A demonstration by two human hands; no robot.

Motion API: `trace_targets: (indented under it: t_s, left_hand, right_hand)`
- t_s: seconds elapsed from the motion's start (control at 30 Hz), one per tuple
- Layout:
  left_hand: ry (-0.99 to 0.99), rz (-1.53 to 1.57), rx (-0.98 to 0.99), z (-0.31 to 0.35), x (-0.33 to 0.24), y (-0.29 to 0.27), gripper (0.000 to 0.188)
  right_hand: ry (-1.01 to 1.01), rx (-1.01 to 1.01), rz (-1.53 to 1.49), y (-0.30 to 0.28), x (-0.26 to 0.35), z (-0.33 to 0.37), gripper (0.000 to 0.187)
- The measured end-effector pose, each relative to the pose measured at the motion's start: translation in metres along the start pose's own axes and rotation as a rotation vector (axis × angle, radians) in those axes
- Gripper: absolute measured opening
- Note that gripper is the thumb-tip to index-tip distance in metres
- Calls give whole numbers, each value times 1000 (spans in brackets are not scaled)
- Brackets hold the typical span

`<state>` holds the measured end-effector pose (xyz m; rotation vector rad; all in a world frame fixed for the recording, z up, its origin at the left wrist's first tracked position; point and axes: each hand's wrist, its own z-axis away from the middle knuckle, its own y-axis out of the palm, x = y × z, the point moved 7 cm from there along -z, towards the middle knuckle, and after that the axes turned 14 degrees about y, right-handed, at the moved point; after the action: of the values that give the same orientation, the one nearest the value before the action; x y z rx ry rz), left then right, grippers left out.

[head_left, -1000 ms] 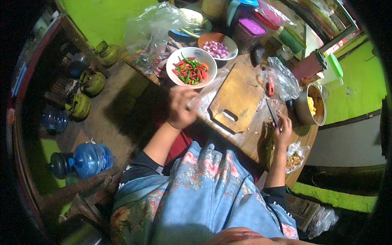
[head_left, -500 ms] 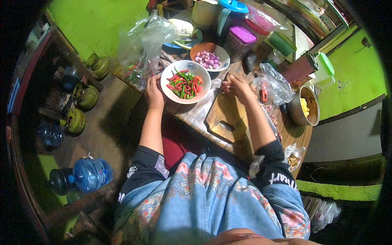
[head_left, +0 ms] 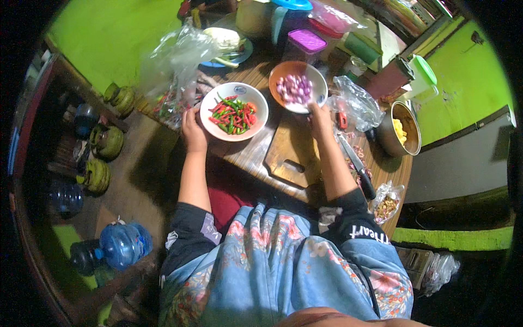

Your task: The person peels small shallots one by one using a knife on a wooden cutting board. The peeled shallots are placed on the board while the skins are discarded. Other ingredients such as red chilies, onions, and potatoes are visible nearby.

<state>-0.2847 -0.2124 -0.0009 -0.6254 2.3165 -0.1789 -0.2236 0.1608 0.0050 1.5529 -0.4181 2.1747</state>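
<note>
My left hand [head_left: 194, 131] is closed on the left rim of a white bowl [head_left: 218, 131], which holds red and green chillies [head_left: 234, 115]. With my right hand [head_left: 320, 119] I grip the near right edge of a second bowl [head_left: 279, 73], orange and white inside, with peeled shallots [head_left: 295, 89] in it. This shallot bowl is over the far end of a wooden cutting board [head_left: 286, 144]; whether it touches the board I cannot tell. A knife [head_left: 354, 158] with a black handle lies right of my right forearm.
A pot with yellow pieces [head_left: 392, 133] stands at the table's right. Plastic bags [head_left: 357, 103] lie beside it and at the far left. Behind are a purple-lidded container [head_left: 306, 42] and a blue plate with a cabbage [head_left: 248, 52]. A small bag [head_left: 385, 203] sits at the right table edge.
My right hand has taken hold of the shallot bowl, which has moved right and nearer, away from the chilli bowl. The knife has come into sight beside my forearm.
</note>
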Motion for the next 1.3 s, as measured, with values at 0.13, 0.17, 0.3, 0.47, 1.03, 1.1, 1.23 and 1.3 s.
trace_targets:
  t_s: [0.13, 0.17, 0.3, 0.47, 1.03, 1.1, 1.23, 1.3]
  left_hand:
    - [-161, 242, -133, 15, 46, 10, 18]
    - [-90, 122, -63, 8, 21, 7, 17]
    - [-47, 43, -42, 7, 16, 9, 18]
    - [-208, 235, -53, 6, 19, 1, 21]
    - [-535, 440, 312, 28, -44, 22, 39]
    - [-570, 533, 236, 45, -65, 26, 41]
    - [-590, 799, 246, 65, -129, 48, 39]
    - [-564, 797, 319, 81, -143, 63, 38]
  right_hand:
    - [152, 108, -54, -67, -19, 51, 33]
    - [194, 97, -67, -85, -27, 66, 33]
    - [256, 33, -222, -141, -64, 106, 37]
    - [218, -20, -185, -175, -81, 125, 35]
    - [-428, -268, 832, -139, 10, 165, 18]
    - [-479, -258, 895, -124, 14, 167, 18]
    - [-571, -223, 662, -96, 29, 179, 14]
    - [-701, -181, 667, -76, 34, 185, 17]
